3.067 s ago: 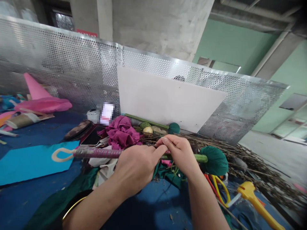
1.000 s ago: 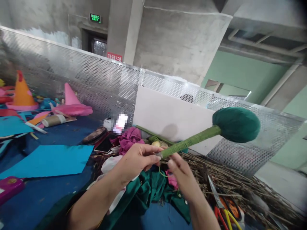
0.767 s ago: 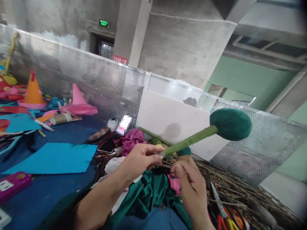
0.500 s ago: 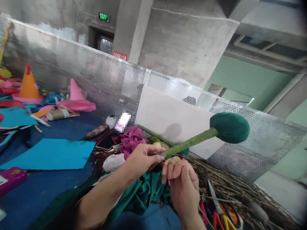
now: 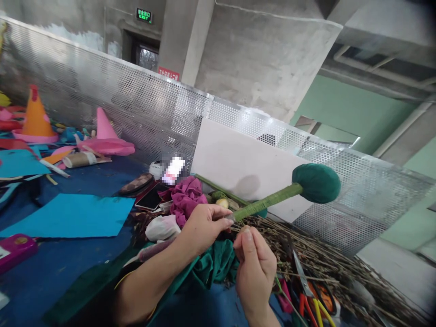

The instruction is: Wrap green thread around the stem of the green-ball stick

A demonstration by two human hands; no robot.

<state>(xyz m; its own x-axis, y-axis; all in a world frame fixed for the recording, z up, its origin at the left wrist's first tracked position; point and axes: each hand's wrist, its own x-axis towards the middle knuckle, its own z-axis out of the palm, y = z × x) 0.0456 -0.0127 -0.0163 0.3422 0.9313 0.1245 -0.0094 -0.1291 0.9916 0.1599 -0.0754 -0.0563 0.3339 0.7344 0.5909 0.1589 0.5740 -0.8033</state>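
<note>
My left hand (image 5: 207,225) pinches the lower end of a stick wrapped in green (image 5: 267,202). A round head covered in dark green cloth (image 5: 316,183) tops the stick, which slants up to the right. Just below the wrapped part, my right hand (image 5: 255,268) is closed, thumb against the bent fingers; whatever they may pinch is too small or hidden. A thin green strand (image 5: 285,290) hangs to the right of that hand. Crumpled dark green cloth (image 5: 214,265) lies beneath my hands, and purple cloth (image 5: 187,195) is heaped behind my left hand.
Dry twigs (image 5: 327,254) and scissors (image 5: 303,274) lie on the right. A blue sheet (image 5: 75,215), a purple device (image 5: 17,252), a phone (image 5: 150,197) and pink and orange cones (image 5: 36,118) are on the left. A perforated metal panel (image 5: 153,109) stands behind, a white board (image 5: 235,159) against it.
My right hand has moved slightly down from the stick and turned, its fingers closing tighter. The green head has swung a little to the left; my left hand keeps its hold.
</note>
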